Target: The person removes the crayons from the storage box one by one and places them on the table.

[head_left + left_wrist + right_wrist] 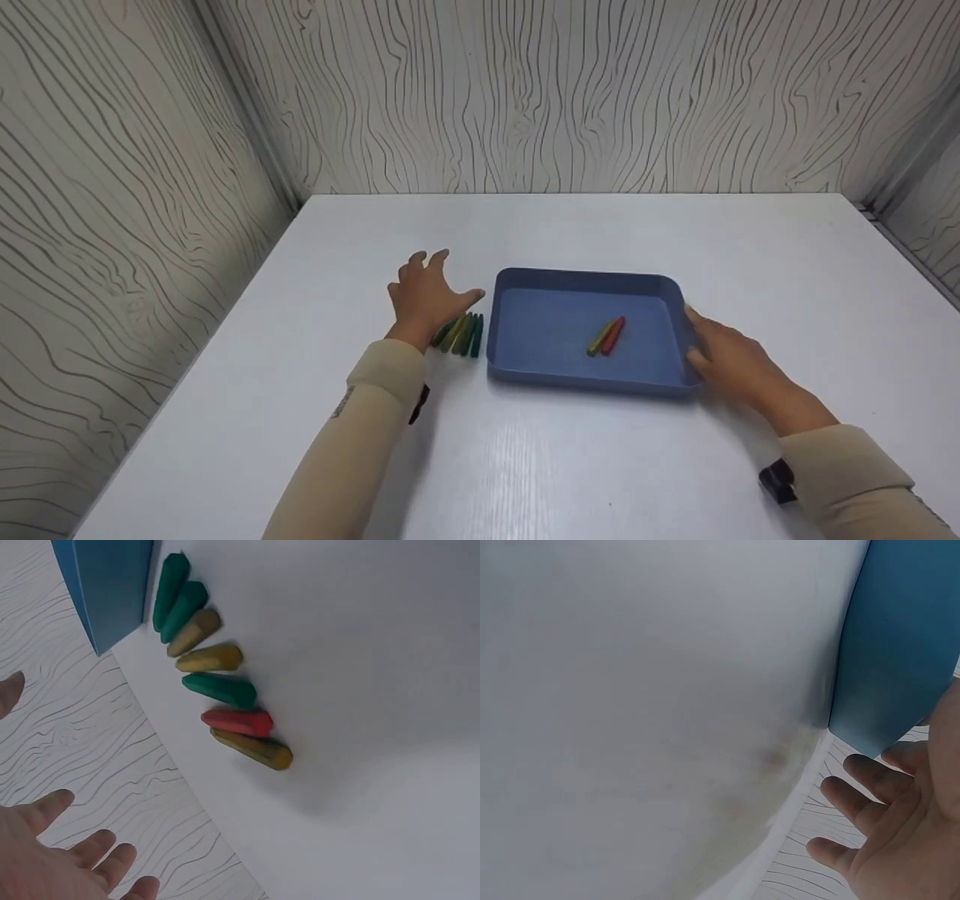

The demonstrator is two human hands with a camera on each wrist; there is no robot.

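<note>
A shallow blue tray (555, 375) stands on the white table, with a red crayon (613, 336) and a yellowish crayon (600, 339) lying side by side on its floor. Left of it, several short crayons (217, 690) in green, yellow-brown and red lie fanned in a row. My left hand (429, 300) hovers over and just beyond this row, fingers spread, thumb pointing toward the tray, holding nothing. At the tray's right wall is my right hand (731, 356), its fingertips and thumb against the wall. The right wrist view shows those fingers (855, 802) spread and fairly straight.
The white table (487, 465) reaches back to a wood-patterned wall (525, 97). A similar panel (112, 225) rises along the left side. Both forearms come in from the front edge, each with a dark device (778, 481) at the wrist.
</note>
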